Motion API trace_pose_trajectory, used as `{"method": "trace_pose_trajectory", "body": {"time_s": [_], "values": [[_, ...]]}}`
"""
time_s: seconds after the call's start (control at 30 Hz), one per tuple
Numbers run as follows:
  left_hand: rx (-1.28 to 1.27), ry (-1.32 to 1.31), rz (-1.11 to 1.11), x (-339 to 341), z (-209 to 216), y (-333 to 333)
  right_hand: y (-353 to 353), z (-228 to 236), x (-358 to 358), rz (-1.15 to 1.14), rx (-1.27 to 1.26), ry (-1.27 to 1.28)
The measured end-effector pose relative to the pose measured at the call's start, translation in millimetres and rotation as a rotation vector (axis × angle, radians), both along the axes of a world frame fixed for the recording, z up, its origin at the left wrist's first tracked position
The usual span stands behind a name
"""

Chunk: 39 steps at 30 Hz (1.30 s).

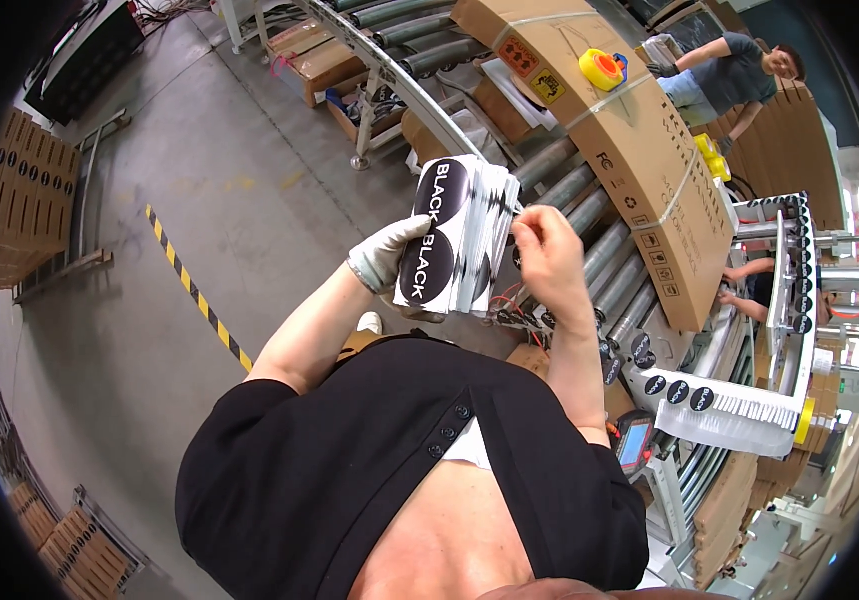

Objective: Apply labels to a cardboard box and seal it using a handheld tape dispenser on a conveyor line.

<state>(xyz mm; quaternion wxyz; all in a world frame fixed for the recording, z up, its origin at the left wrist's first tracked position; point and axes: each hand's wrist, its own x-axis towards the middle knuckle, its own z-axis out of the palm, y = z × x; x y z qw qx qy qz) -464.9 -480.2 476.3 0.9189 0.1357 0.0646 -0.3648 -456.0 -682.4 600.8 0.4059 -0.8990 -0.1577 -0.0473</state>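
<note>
So the label stack point(457, 240), white sheets with round black labels, is up in the air in front of the chest, near the middle of the view. Gloved left hand point(381, 255) is grasping it at about its 9 o'clock edge, thumb over the front face. Bare right hand point(549, 250) is at the 2 to 3 o'clock edge, fingers curled in close like a pinch. Can't tell if there's actually a sheet between them.

For working that edge, I'd keep the left grip firm but not crushing, since the pile looks loose and fanned and could slide apart. Bare fingertips are the better bet for splitting thin edges; I'd go for a corner and peel slowly so only one comes up.

Clock positions from the stack: rollers point(599, 255) at 3, really near the right elbow. Big carton point(639, 170) sits on them at 2, with a yellow tape dispenser point(601, 70) on top. White frame point(729, 405) at 4, handheld device point(634, 443) around 4:30, easy to bump with that arm. A co-worker point(739, 75) stands at 2. The 9 o'clock side's just striped floor tape point(194, 285) and stacked cartons point(24, 200).
</note>
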Motion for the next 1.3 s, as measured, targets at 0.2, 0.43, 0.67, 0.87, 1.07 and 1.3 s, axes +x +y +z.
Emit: {"method": "trace_pose_trajectory", "body": {"time_s": [0.2,0.43,0.67,0.87,1.07,1.3], "values": [[-0.057,0.024,0.026,2,2,17,-36,-53,0,0.026,-0.347,-0.074],[0.368,-0.255,0.071,18,31,24,44,-57,6,0.114,0.756,0.637],[1.411,-0.795,0.111,40,36,39,68,-81,24,0.259,0.942,0.783],[1.053,-0.618,0.123,23,89,65,76,-107,37,0.335,1.573,1.068],[1.677,-0.494,0.541,32,94,82,95,-120,75,0.410,1.628,1.043],[1.954,-0.750,0.526,71,89,83,125,-129,124,0.489,1.524,1.093]]}}
